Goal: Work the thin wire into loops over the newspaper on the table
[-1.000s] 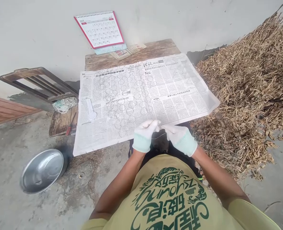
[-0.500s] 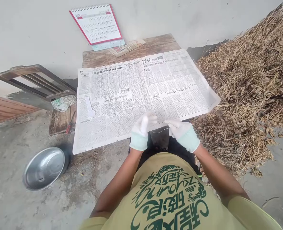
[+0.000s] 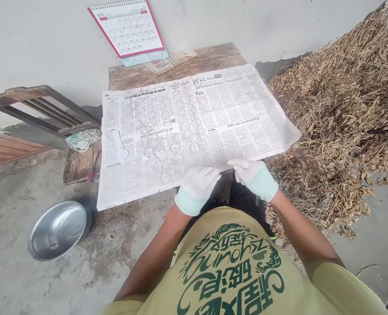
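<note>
A thin wire (image 3: pixel 227 171) spans the short gap between my two gloved hands at the newspaper's front edge. My left hand (image 3: pixel 197 186), in a white glove with a pale green cuff, pinches its left end. My right hand (image 3: pixel 253 174), gloved alike, pinches its right end with thumb and forefinger. Just beyond them lies a spread newspaper (image 3: pixel 236 144), covered on its left and middle with many looped thin wire shapes (image 3: pixel 162 144). Near its left side rests a flat white piece with a long stem and round end (image 3: pixel 120 148).
The newspaper covers a wooden table (image 3: pixel 213 57), with a desk calendar (image 3: pixel 130 30) at the back. A wooden chair (image 3: pixel 43 105) holding a plastic bag (image 3: pixel 82 140) stands left. A metal basin (image 3: pixel 61 229) sits on the floor. Dry stalks (image 3: pixel 341 127) are heaped at right.
My left hand has turned from spread fingers to a pinch and taken the wire's left end. The wire, earlier hanging loose from my right hand, now runs between both hands.
</note>
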A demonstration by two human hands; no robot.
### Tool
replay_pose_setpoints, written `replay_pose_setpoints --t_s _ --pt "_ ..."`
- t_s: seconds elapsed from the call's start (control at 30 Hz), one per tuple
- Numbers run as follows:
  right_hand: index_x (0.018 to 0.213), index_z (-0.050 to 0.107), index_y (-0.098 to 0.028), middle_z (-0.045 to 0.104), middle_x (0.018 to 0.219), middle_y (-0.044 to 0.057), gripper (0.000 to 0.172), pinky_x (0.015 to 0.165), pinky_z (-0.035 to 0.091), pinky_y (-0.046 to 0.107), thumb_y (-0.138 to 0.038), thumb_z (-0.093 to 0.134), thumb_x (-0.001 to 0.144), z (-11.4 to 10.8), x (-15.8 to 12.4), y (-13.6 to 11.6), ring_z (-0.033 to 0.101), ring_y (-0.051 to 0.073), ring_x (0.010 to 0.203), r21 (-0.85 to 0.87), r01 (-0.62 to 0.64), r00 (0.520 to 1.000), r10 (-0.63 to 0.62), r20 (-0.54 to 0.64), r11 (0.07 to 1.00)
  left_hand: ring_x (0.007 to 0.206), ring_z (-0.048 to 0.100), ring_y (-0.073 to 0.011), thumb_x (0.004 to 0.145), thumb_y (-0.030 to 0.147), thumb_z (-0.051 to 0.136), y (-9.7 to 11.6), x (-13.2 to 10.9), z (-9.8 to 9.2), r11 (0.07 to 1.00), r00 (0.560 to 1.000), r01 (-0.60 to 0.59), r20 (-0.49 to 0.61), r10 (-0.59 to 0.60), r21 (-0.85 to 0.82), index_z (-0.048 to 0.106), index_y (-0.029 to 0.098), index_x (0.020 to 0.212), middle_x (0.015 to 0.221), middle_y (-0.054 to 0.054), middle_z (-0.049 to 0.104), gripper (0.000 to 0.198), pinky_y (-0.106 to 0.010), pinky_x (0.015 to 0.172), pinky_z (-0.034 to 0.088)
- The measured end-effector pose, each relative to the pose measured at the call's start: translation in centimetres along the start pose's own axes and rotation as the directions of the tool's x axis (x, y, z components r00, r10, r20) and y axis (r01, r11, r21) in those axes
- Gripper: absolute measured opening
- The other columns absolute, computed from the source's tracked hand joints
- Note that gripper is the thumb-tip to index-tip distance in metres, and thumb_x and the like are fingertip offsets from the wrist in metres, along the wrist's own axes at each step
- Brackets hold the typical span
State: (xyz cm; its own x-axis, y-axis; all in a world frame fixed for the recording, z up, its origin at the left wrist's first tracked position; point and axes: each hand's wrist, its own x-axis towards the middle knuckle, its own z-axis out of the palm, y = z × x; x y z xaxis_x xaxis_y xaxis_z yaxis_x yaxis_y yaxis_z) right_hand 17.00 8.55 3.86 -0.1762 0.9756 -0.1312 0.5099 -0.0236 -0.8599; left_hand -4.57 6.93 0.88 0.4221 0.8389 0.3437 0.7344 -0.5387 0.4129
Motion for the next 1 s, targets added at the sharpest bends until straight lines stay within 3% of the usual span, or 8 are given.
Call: replay_pose_setpoints --t_s 0.13,0.23,0.4,0.63,0.7,0.87,0.93,1.0 --pt "0.116 0.082 -0.022 0.070 0.061 -0.004 0.034 0.077 0.055 0.026 -0.020 0.052 0.101 -0.3 0.0 -0.4 0.065 0.013 0.063 -0.082 -0.047 0.997 0.052 0.053 0.996 0.081 0.070 -0.0213 0.105 0.018 0.051 -0.2 -0.8 0.6 0.987 0.983 -0.120 -0.125 0.133 0.107 0.075 0.022 0.090 0.087 -0.005 0.078 0.028 -0.038 0.079 0.054" --pt "0.117 0.082 -0.023 0.069 0.061 -0.005 0.033 0.080 0.055 0.027 -0.022 0.053 0.101 -0.3 0.1 -0.6 0.066 0.014 0.064 -0.141 -0.063 0.993 0.076 0.089 0.988 0.081 0.071 -0.0217 0.103 0.015 0.054 -0.4 -1.5 1.4 0.978 0.969 -0.128 -0.191 0.160 0.166 0.076 0.021 0.095 0.090 -0.006 0.079 0.024 -0.038 0.079 0.057" --pt "0.120 0.081 -0.022 0.069 0.061 -0.005 0.035 0.081 0.055 0.026 -0.022 0.052 0.102 -0.2 0.4 -0.6 0.067 0.014 0.065 -0.173 -0.087 0.985 0.111 0.132 0.981 0.076 0.073 -0.0228 0.105 0.022 0.055 -0.8 -2.3 2.9 0.980 0.959 -0.049 -0.267 0.101 0.193 0.078 0.020 0.098 0.084 -0.007 0.080 0.024 -0.037 0.076 0.058" --pt "0.123 0.080 -0.019 0.070 0.063 -0.004 0.036 0.081 0.055 0.026 -0.023 0.051 0.102 -0.6 0.7 -0.6 0.064 0.014 0.062 -0.154 -0.083 0.988 0.102 0.116 0.985 0.076 0.076 -0.0227 0.104 0.034 0.059 -0.2 -2.4 2.6 0.993 0.987 0.086 -0.139 -0.074 0.080 0.077 0.019 0.123 0.084 -0.007 0.081 0.030 -0.035 0.073 0.058" --pt "0.122 0.081 -0.019 0.070 0.062 -0.004 0.036 0.083 0.055 0.027 -0.023 0.051 0.102 -0.6 0.7 -0.4 0.064 0.014 0.062 -0.157 -0.071 0.990 0.089 0.114 0.985 0.081 0.077 -0.0224 0.102 0.035 0.063 0.5 -2.5 2.2 0.987 0.970 0.162 -0.183 -0.160 -0.003 0.075 0.021 0.129 0.089 -0.006 0.083 0.033 -0.033 0.075 0.060" --pt "0.125 0.080 -0.020 0.070 0.063 -0.004 0.037 0.085 0.055 0.027 -0.023 0.050 0.102 -0.3 0.7 -0.2 0.066 0.014 0.064 -0.163 -0.039 0.992 0.057 0.111 0.986 0.085 0.079 -0.0194 0.098 0.029 0.069 2.0 -2.9 2.1 0.907 0.859 0.388 -0.294 -0.419 -0.160 0.076 0.028 0.130 0.100 0.000 0.084 0.033 -0.030 0.080 0.064" --pt "0.126 0.079 -0.021 0.070 0.063 -0.004 0.038 0.084 0.055 0.028 -0.022 0.050 0.103 -0.1 0.8 -0.4 0.067 0.015 0.065 -0.192 -0.042 0.989 0.068 0.130 0.980 0.088 0.080 -0.0197 0.100 0.026 0.066 1.9 -2.9 2.4 0.919 0.860 0.373 -0.323 -0.395 -0.130 0.078 0.029 0.126 0.102 -0.001 0.084 0.029 -0.030 0.082 0.064" --pt "0.127 0.079 -0.021 0.071 0.065 -0.003 0.038 0.083 0.054 0.028 -0.022 0.049 0.103 0.0 1.0 -0.6 0.068 0.015 0.069 -0.230 -0.044 0.983 0.083 0.161 0.972 0.088 0.079 -0.0203 0.102 0.020 0.061 1.3 -2.8 2.6 0.959 0.902 0.279 -0.332 -0.277 -0.044 0.079 0.028 0.125 0.101 -0.003 0.084 0.030 -0.031 0.082 0.063"
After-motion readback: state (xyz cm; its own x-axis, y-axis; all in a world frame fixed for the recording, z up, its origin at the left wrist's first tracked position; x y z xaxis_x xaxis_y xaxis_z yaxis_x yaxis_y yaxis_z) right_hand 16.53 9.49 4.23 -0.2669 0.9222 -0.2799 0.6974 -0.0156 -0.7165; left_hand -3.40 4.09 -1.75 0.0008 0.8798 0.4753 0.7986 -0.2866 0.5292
